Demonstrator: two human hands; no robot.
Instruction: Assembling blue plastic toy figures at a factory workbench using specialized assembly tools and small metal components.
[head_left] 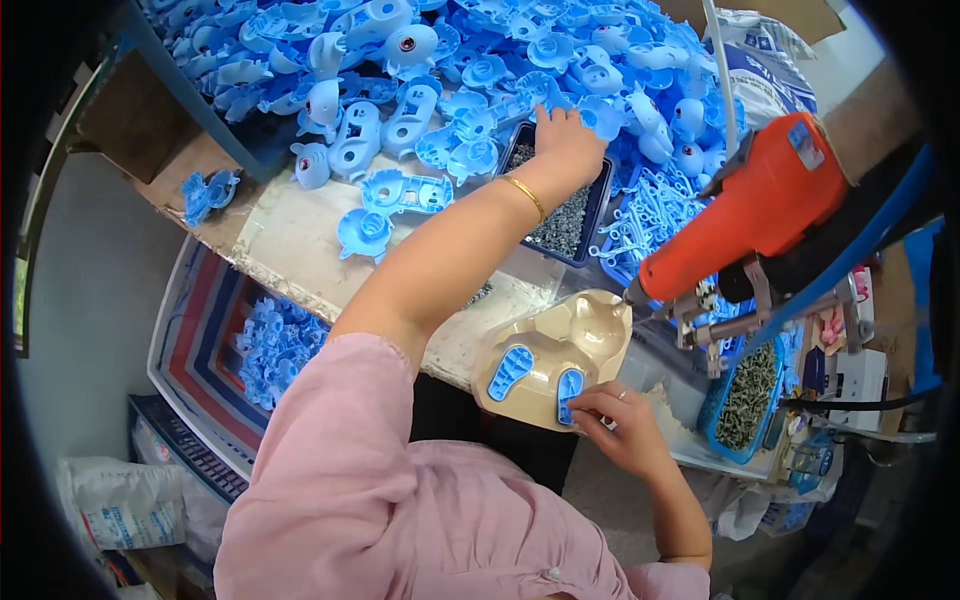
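Observation:
My left hand [570, 148], with a gold bracelet at the wrist, reaches over a dark tray of small metal screws [562, 228] to the edge of a heap of blue plastic parts. Its fingers curl onto a cupped blue plastic part [600, 117]; the fingertips are partly hidden. Nearer to me, a tan moulded fixture [535, 340] holds two blue foot-shaped pieces. One foot-shaped piece [512, 372] lies in the left recess. My right hand [622, 428], wearing a ring, has its fingers closed at the lower end of the right-hand foot-shaped piece [569, 390].
A red-orange power screwdriver [750, 215] hangs at the right above the fixture. Blue ring-ended pieces [655, 220] lie beside the screw tray. A blue basket of screws [748, 395] stands at the right. A striped lined bin [205, 350] with blue parts is at the lower left.

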